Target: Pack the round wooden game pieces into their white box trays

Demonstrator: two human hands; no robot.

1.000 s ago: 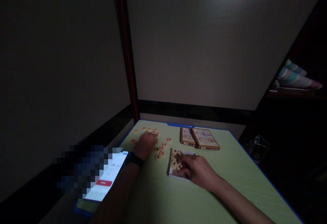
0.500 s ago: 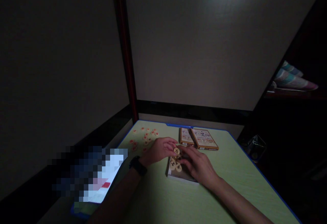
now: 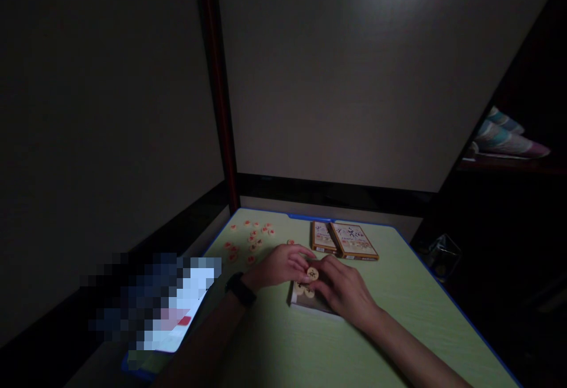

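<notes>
Both my hands meet over a small flat box (image 3: 310, 307) on the green table (image 3: 398, 329). My left hand (image 3: 279, 265), with a dark watch on its wrist, curls beside the box. My right hand (image 3: 343, 286) covers the box's right half. Between the fingertips of the two hands a round wooden game piece (image 3: 312, 273) with a dark mark stands on edge. A few more pieces with dark marks (image 3: 305, 290) lie in the box. Several round pieces with red marks (image 3: 252, 237) lie scattered at the far left of the table.
Two orange-edged box parts (image 3: 345, 239) lie side by side at the table's far edge. A lit phone (image 3: 177, 311), partly blurred, rests at the near left corner. A red post (image 3: 219, 93) rises in the wall corner. Folded cloth (image 3: 509, 137) sits on a dark shelf at right.
My left hand left the scattered red-marked pieces and came right to the box, meeting my right hand. A piece now stands between the fingertips of both hands.
</notes>
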